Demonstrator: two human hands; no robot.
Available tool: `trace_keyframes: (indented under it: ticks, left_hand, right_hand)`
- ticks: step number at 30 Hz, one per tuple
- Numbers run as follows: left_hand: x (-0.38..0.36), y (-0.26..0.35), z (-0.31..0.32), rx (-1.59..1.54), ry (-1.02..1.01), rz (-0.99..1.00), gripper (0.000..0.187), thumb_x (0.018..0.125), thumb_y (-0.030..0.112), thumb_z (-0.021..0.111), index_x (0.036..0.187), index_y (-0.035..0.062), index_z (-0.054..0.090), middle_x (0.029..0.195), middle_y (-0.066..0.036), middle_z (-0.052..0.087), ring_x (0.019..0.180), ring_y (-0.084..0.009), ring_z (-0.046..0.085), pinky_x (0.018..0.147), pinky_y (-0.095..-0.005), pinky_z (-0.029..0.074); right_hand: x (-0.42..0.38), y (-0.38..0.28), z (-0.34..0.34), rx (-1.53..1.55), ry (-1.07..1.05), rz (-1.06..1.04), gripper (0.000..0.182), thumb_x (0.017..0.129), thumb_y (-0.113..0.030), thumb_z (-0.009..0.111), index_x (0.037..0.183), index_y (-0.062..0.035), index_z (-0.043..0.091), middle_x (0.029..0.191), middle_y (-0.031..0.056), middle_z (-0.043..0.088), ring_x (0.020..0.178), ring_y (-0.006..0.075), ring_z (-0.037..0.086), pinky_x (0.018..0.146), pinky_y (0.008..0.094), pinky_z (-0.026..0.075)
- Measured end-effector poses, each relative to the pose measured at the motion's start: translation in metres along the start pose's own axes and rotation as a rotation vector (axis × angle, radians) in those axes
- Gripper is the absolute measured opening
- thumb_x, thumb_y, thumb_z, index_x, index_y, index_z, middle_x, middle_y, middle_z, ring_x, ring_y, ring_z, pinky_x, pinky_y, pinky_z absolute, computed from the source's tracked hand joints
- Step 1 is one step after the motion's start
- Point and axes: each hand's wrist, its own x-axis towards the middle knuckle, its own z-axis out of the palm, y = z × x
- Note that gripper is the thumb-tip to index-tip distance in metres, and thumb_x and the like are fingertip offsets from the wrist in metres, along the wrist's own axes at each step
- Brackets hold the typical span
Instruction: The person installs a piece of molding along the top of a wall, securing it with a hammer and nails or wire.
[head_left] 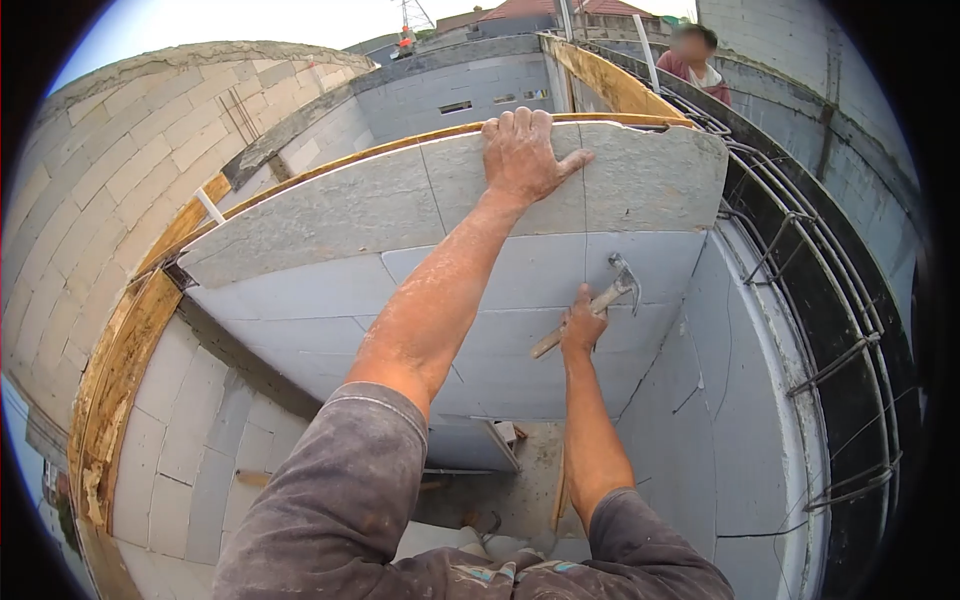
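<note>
My left hand [523, 155] rests on the top edge of a grey block wall [330, 205], fingers laid over the edge and thumb stretched out to the right. Lower and to the right, my right hand [583, 325] is wrapped round the wooden handle of a claw hammer [624, 284]. The hammer's head points up and right, in front of the lighter wall blocks. Along the far side of the wall top runs a wooden board [380, 145], right behind my left fingers.
Bent steel rebar [800, 260] runs along the right wall top. A timber beam [120, 390] edges the left wall. Far below lies a floor [540, 465] with a leaning panel [475, 445]. Another person [690, 65] is behind the right wall.
</note>
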Motion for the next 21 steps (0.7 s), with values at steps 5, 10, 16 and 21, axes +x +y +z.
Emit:
trace_keyframes:
  ticks: [5, 10, 16, 21]
  left_hand:
    - [0.002, -0.001, -0.004, -0.019, -0.082, -0.015, 0.077, 0.084, 0.079, 0.057, 0.109, 0.0069, 0.067, 0.095, -0.008, 0.059, 0.094, -0.0231, 0.054, 0.090, -0.0478, 0.038]
    - [0.006, -0.018, -0.004, -0.122, -0.169, 0.046, 0.081, 0.087, 0.077, 0.055, 0.120, 0.0041, 0.067, 0.115, -0.016, 0.067, 0.114, -0.0298, 0.060, 0.097, -0.0508, 0.045]
    - [0.019, -0.109, -0.063, -0.158, -0.060, 0.029, 0.067, 0.087, 0.067, 0.065, 0.100, 0.0016, 0.068, 0.098, -0.020, 0.072, 0.097, -0.0255, 0.069, 0.085, -0.0413, 0.052]
    - [-0.021, -0.188, -0.069, -0.042, -0.559, -0.183, 0.084, 0.088, 0.081, 0.045, 0.116, 0.0062, 0.071, 0.107, -0.020, 0.072, 0.101, -0.0327, 0.071, 0.087, -0.0494, 0.058]
  right_hand:
    - [-0.001, -0.005, -0.001, -0.032, -0.005, 0.007, 0.026, 0.097, -0.024, 0.072, 0.095, -0.0048, 0.055, 0.066, -0.0018, 0.044, 0.049, 0.0092, 0.038, 0.045, 0.0276, 0.037]
    - [-0.003, -0.022, -0.020, -0.170, -0.050, -0.035, 0.025, 0.099, -0.022, 0.068, 0.094, -0.0023, 0.053, 0.067, -0.0003, 0.045, 0.047, 0.0099, 0.039, 0.043, 0.0274, 0.036]
    - [0.003, -0.044, -0.043, -0.220, -0.046, -0.008, 0.031, 0.096, -0.027, 0.072, 0.099, -0.0030, 0.053, 0.067, -0.0009, 0.044, 0.048, 0.0106, 0.040, 0.045, 0.0287, 0.038]
    - [0.000, -0.048, -0.051, -0.278, -0.097, -0.008, 0.035, 0.096, -0.029, 0.073, 0.100, -0.0010, 0.053, 0.069, 0.0004, 0.045, 0.049, 0.0111, 0.042, 0.045, 0.0284, 0.038]
